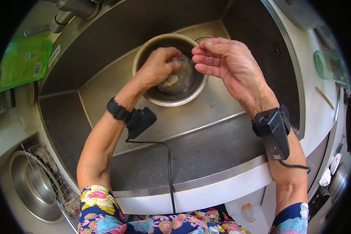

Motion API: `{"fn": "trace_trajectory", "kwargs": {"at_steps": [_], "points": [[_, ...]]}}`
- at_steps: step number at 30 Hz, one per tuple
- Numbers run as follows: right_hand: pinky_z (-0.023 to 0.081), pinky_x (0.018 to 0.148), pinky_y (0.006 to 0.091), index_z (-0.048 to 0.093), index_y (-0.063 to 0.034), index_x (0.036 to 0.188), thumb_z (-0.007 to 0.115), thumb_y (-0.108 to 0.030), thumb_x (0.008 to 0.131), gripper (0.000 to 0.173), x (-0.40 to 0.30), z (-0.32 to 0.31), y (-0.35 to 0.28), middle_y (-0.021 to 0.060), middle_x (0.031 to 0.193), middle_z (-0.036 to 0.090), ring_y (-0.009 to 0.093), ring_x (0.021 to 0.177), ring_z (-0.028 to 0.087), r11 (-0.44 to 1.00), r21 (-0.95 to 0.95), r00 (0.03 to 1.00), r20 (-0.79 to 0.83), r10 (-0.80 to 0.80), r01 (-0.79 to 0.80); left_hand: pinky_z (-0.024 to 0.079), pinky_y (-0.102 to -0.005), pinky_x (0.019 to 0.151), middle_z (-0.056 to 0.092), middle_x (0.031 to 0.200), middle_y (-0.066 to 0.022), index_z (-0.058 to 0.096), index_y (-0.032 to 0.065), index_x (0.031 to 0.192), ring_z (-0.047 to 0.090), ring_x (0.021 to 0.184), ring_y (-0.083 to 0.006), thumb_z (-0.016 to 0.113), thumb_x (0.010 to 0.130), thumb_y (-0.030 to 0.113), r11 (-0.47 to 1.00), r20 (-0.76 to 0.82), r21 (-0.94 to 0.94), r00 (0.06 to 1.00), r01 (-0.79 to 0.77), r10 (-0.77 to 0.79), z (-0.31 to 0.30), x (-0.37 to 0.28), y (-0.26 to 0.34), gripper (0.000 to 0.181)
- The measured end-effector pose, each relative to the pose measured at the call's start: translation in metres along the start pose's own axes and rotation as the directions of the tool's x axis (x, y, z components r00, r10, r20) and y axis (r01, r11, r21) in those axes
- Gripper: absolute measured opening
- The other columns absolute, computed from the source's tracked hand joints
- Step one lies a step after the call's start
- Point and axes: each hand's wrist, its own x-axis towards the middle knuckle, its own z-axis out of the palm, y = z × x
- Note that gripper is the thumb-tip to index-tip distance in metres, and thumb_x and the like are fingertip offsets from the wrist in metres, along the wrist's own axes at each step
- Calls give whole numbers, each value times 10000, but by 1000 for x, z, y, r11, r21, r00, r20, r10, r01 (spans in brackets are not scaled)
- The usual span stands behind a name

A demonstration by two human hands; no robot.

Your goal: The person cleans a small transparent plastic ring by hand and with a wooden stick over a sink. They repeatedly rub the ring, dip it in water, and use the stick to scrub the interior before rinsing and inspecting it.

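A round stainless steel bowl [170,102] stands in the metal sink [117,79], with cloudy, rippled water [182,77] in it. In the water lies a pale, soft-looking lump [172,80]; what it is cannot be told. My left hand [161,63] reaches over the bowl's left rim, thumb and fingers bent at the water. Whether something pale is pinched between those fingertips is unclear. Beside the bowl's right rim, my right hand [222,60] is raised, palm turned inward and fingers loosely curled. Nothing shows in that palm.
A tap [61,22] and a green plastic bottle [25,63] stand at upper left. Lower left are a wire rack [51,175] and another steel basin [20,187]. A greenish clear container [329,65] sits on the right counter. Cabled black devices [270,128] are strapped to both wrists.
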Motion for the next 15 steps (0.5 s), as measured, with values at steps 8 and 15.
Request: {"fn": "trace_trajectory", "kwargs": {"at_steps": [8, 15], "points": [[587, 726, 270, 607, 27, 1070, 615, -143, 929, 221, -1, 7, -1, 110, 963, 670, 176, 852, 675, 993, -71, 995, 41, 95, -92, 569, -266, 722, 652, 899, -87, 598, -50, 1087, 650, 818, -137, 691, 832, 31, 798, -169, -560, 974, -221, 151, -14, -36, 51, 284], [601, 755, 279, 599, 7, 1122, 606, -139, 936, 236, 0, 10, -1, 91, 994, 662, 178, 879, 681, 1000, -11, 979, 205, 8, -5, 550, -245, 743, 661, 875, -55, 646, -37, 1020, 650, 826, -115, 702, 796, -25, 811, -411, -372, 864, -451, 292, -8, -48, 72, 231]]}}
